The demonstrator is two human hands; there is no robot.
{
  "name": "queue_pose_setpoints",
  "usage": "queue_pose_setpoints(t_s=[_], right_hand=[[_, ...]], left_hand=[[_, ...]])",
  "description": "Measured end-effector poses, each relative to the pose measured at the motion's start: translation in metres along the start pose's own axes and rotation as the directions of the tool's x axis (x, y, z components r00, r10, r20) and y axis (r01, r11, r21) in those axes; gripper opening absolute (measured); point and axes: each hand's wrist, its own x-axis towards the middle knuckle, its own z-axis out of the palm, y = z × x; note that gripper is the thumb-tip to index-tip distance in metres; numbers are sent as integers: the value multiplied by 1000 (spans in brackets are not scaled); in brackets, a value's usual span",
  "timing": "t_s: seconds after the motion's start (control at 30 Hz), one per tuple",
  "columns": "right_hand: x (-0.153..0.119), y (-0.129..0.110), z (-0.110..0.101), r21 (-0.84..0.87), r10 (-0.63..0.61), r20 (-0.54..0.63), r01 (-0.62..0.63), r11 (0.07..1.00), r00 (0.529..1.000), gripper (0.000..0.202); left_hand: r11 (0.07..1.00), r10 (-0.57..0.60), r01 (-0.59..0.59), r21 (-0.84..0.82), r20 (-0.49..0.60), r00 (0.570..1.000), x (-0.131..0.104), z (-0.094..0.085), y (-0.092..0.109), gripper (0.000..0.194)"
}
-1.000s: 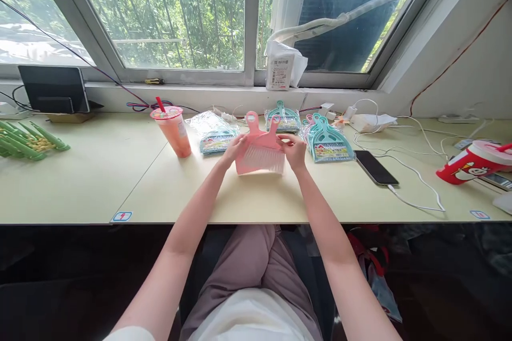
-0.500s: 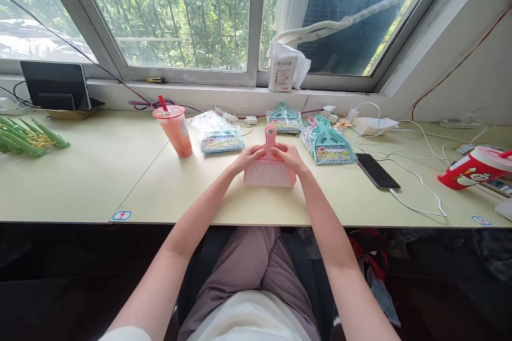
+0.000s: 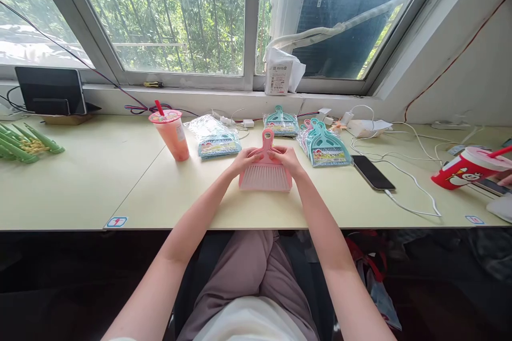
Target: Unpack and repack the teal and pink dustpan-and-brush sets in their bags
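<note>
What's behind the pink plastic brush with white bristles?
Behind the pink plastic brush, the side edges of what looks like a pink plastic dustpan show beside the white bristles. Its middle is hidden; the left hand and right hand cover more.

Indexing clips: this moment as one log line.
left hand: holds pink plastic white-bristled brush | right hand: same brush | nearby: wrapped teal brush sets

This looks like a shared workroom or office, with a long pale table (image 3: 152, 197) bearing small number labels along its near edge, a phone (image 3: 374, 172) and white charging cables (image 3: 414, 177) at right, a tablet (image 3: 50, 90) on a stand at far left, and windows (image 3: 180, 16) behind.
</note>
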Motion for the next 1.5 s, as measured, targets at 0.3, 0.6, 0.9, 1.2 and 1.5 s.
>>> queue_pose_setpoints(t_s=[0.3, 0.6, 0.9, 1.2, 1.5], right_hand=[[15, 32, -26, -291, -5, -229, -63, 955, 973, 47], [17, 58, -13, -794, 37, -17, -36, 607, 999, 18], [20, 31, -21, -565, -401, -516, 51, 824, 757, 36], [-5, 12, 46, -839, -417, -109, 141, 525, 902, 46], [-10, 5, 45, -850, -341, -7, 174, 497, 940, 48]], left_hand=[[984, -117, 128, -128, 86, 989, -4, -16, 0, 51], [904, -116, -95, -416, -453, 884, 5, -37, -14, 58], [901, -191, -104, -421, -600, 777, 12, -29, -37, 56], [833, -181, -118, -541, -467, 865, 13, 8, -35, 76], [809, -261, -59, -585, -447, 856, 15, 3, -31, 76]])
